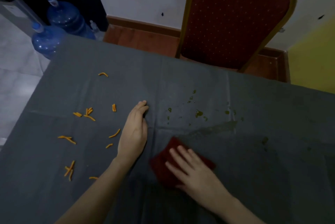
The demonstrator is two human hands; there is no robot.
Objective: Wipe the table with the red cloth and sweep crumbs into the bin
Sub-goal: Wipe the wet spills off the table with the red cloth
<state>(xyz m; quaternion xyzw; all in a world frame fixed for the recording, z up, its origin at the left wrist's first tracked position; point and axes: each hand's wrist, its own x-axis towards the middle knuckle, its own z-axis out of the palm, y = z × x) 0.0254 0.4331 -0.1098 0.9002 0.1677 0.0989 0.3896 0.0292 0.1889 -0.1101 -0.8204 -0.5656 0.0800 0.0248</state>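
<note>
Red cloth (164, 158) lies diagonal under right hand (192, 167).

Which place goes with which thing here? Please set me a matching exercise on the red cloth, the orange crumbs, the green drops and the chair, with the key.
Things:
1. red cloth
2. orange crumbs
3. green drops
4. chair

Places:
A. behind the far edge of the table
B. scattered on the table, left of the left hand
C. under the flat fingers of the right hand
D. on the table, beyond the right hand

Pairs: 1-C, 2-B, 3-D, 4-A
</note>
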